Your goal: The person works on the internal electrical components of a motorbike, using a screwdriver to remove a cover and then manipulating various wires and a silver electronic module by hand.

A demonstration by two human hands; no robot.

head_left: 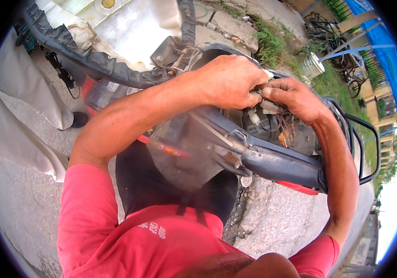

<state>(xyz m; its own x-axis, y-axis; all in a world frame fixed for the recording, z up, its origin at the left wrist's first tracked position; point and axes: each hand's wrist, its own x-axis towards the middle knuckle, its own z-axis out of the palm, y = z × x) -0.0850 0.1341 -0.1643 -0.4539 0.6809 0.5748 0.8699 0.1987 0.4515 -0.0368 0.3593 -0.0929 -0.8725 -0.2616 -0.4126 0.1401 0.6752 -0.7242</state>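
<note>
Wiring bundle (272, 111) with small white connectors sits in the scooter's open rear bay (296, 134). Left hand (228, 81) and right hand (296, 97) pinch it, fingers closed. Judged light, limp, brittle at plugs; grip connector bodies, not strands.

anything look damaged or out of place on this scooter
Yes. The scooter body is open, baring loose wires and a white connector. Both hands, left and right, pinch wiring there. The black seat cover looks torn and wrinkled.
</note>
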